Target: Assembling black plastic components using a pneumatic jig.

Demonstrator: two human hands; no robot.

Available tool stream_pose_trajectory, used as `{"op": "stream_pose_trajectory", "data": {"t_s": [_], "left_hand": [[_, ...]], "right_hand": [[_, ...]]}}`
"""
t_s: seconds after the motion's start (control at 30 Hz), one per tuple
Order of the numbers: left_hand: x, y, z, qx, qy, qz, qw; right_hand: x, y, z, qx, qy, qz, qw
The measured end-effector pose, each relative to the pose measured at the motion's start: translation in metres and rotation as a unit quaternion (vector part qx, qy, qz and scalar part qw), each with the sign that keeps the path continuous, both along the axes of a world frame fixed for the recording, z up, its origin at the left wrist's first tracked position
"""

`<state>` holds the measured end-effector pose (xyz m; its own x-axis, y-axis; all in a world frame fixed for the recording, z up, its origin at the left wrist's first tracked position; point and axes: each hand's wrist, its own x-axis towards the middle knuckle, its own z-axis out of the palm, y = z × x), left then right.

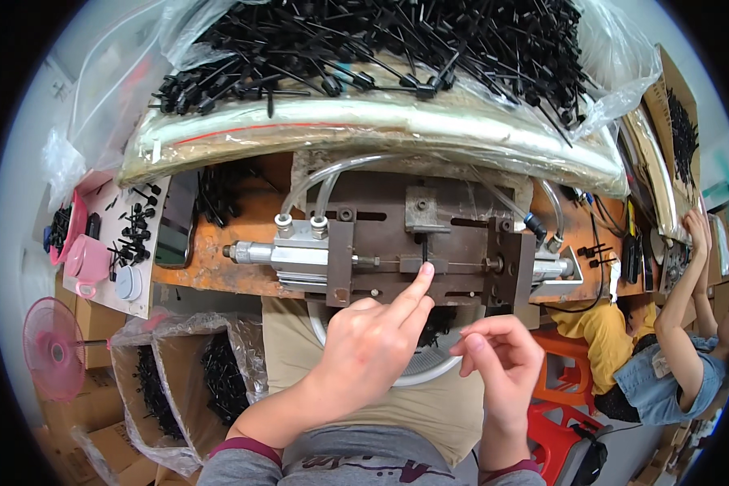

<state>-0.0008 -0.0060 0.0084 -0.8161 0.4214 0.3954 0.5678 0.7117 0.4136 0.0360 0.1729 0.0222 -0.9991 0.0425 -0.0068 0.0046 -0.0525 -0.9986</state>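
Note:
My left hand (373,340) reaches over the front of a brown metal fixture (454,186). One stretched finger touches the lower end of a thin black plastic part (424,245) in the small central holder, while the outer fingers are bent. Nothing shows in that hand's grasp. My right hand (502,356) hovers in front of the fixture, fingers loosely curled and apart, with nothing visible between them. Below the hands, a round white-rimmed container (417,378) on my lap has black parts in it. Silver air cylinders (304,257) flank the holder on both sides.
A plastic-lined box (364,121) heaped with black stemmed parts stands behind the fixture. Clear hoses (320,174) arch over the orange-brown bench (219,279). Left are a pink fan (54,354) and a phone (176,223). At right, a co-worker (664,356) sits near red stools (555,441).

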Motion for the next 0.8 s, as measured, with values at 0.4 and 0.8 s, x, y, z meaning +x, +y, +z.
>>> {"op": "stream_pose_trajectory", "data": {"t_s": [0.4,0.8], "left_hand": [[0.020,-0.013,-0.003,0.107,-0.006,-0.079,0.991],[0.053,-0.004,-0.030,0.178,-0.057,-0.218,0.958]], "right_hand": [[-0.176,-0.084,0.083,0.350,0.475,-0.001,0.807],[-0.271,-0.182,0.101,0.655,0.273,0.071,0.701]]}}
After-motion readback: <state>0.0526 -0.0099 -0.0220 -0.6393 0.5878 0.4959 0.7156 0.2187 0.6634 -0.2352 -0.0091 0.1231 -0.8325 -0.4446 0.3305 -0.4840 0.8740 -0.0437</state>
